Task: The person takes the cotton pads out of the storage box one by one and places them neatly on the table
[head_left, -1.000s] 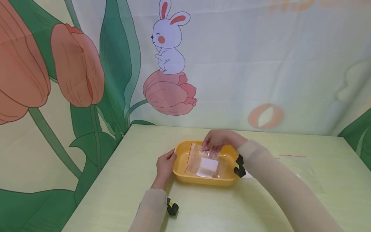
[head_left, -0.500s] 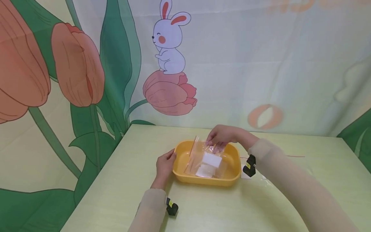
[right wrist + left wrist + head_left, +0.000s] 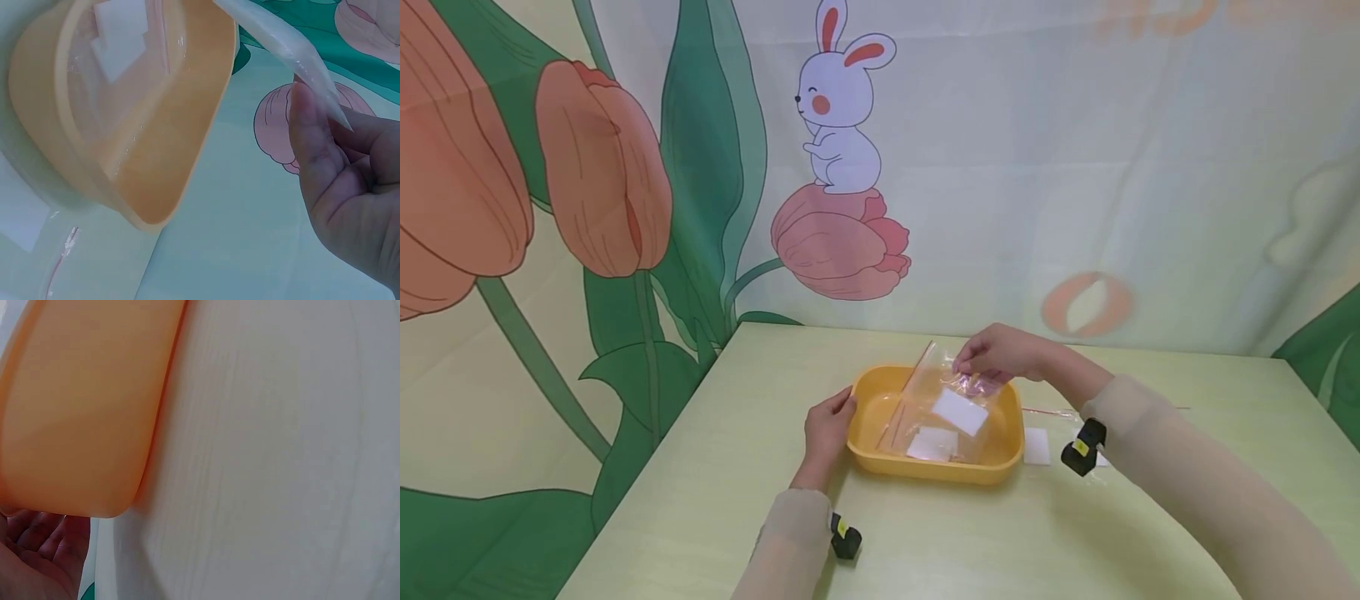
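Evidently, the right hand pinches between its fingers a clear red-striped plastic bag with a white rectangle inside. Below those fingers, a second clear plastic bag lies within an oblong yellow tray. The left hand touches the tray's end; its fingers' grip cannot be determined.

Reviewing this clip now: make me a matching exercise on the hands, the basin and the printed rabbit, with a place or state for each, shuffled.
Column one
1. Left hand
2. Right hand
3. Yellow basin
4. Printed white rabbit

Column two
A. Sitting on a pink tulip
B. Standing on the table
C. At the yellow basin's left end, touching it
D. Pinching a clear zip bag

Pairs: 1-C, 2-D, 3-B, 4-A
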The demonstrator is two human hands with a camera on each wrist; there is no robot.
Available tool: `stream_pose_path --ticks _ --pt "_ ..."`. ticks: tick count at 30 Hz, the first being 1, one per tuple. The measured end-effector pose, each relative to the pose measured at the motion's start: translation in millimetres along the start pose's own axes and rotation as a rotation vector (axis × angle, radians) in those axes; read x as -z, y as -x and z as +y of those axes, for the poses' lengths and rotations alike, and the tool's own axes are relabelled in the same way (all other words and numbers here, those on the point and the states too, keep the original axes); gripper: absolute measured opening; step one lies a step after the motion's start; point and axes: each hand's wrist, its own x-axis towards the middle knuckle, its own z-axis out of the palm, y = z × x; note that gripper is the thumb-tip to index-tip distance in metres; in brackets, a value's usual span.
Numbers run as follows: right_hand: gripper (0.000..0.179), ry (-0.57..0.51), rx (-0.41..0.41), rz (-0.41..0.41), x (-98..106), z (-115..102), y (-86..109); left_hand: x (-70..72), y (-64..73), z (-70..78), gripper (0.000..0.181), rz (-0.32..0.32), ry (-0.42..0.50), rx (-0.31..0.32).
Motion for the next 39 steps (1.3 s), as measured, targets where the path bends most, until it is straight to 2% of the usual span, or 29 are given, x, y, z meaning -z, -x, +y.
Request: stream_pose_path --ticks 17,22,31,39 --pt "0.028 -0.277 0.016 0.193 -6 27 46.6 -2.3 0.1 1.0 0.037 -0.001 0.003 0.007" --pt "0.030 -0.379 0.024 0.225 -13 40 59.0 -2.2 -0.6 0.8 0.037 -0.001 0.005 0.020" --pt "0.025 -0.505 0.065 0.264 -28 69 85.6 -2.0 -1.7 -1.7 0.036 0.013 -0.020 -0.004" --pt "0.017 -0.558 0.067 0.274 -40 89 106.8 -2.4 -2.7 -1.5 0.036 0.014 -0.022 0.001"
